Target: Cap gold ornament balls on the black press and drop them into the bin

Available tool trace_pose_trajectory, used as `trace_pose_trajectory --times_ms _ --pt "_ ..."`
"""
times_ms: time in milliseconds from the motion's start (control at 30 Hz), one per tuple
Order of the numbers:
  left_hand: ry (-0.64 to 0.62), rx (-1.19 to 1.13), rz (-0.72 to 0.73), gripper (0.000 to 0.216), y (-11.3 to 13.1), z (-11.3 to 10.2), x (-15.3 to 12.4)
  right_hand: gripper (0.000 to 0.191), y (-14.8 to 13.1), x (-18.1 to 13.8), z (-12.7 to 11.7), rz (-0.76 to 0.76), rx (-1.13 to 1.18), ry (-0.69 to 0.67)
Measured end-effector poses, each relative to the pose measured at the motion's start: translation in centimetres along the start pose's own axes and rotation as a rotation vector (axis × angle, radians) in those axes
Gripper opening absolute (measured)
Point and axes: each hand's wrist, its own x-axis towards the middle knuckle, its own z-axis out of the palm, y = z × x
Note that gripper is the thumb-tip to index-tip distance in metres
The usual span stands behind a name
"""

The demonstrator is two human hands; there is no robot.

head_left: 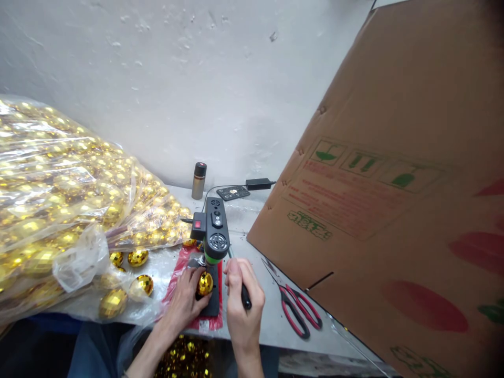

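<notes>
Ball (205,284), gold, mirror-faceted, lower centre of frame, on the black base (210,307) of a small drill press (216,231). Left hand (187,294) clamped on it from the left, fingertips behind, thumb in front. Right hand (244,291), just right of the ball, closed around a black handle (246,297); handle's end shows below the fingers. Press head stands directly above and behind the ball; contact between tool and ball cannot be made out.

Red plastic sheet (214,322) under the base. Scissors (301,310), red-and-black handles, right of the right hand, points toward the frame's centre.

Large cardboard box (366,173) fills the right of frame, leaning side-on, hiding the table (262,328) behind it. Bulging clear bag (79,178) of gold balls takes the left side, reaching close to the press and covering that end of the table. Loose gold balls (137,257) between bag and press, some under clear film.

Behind the press, centre of frame: dark-capped bottle (199,181), flat black object (233,192), black adapter (258,184) with cord. Pale, pitted wall (177,79) across the top. More gold pieces (185,357) at bottom centre, below the table edge.
</notes>
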Motion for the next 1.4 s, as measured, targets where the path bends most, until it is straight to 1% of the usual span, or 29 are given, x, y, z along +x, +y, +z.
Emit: trace_pose_trajectory --times_ms 100,233,333,500,633,833,933,1167,1300,1400 --pt "0.009 0.028 -0.033 0.05 0.0 0.5 0.1 0.03 0.1 -0.3 -0.1 -0.02 0.006 -0.011" --pt "-0.06 0.044 -0.079 0.049 0.2 0.3 0.5 0.026 0.9 -1.1 -0.3 -0.062 0.014 -0.032" --pt "-0.085 0.047 -0.089 0.049 0.3 0.0 0.6 0.024 2.3 -2.2 -0.1 -0.113 0.001 -0.029" --pt "-0.105 0.027 -0.121 0.05 0.4 0.0 0.4 0.032 5.2 -4.2 0.8 -0.207 -0.024 0.048" --pt "-0.093 0.027 -0.118 0.047 0.3 0.3 0.3 0.032 6.5 -5.3 1.4 -0.151 -0.028 0.088" --pt "-0.094 0.046 -0.122 0.045 0.5 0.5 0.3 0.032 7.0 -6.0 1.7 -0.12 0.006 0.118" --pt "-0.113 0.047 -0.127 0.044 0.6 0.4 0.3 0.033 7.1 -6.1 1.7 -0.117 0.005 0.134" --pt "-0.108 0.033 -0.133 0.046 0.7 0.6 0.4 0.034 7.6 -6.4 1.9 -0.156 -0.021 0.159" --pt "-0.091 0.005 -0.139 0.048 0.9 0.6 0.3 0.036 7.6 -6.0 2.0 -0.2 -0.038 0.164" --pt "-0.088 -0.025 -0.146 0.047 1.2 0.3 0.4 0.038 7.5 -5.7 2.2 -0.216 -0.032 0.195"
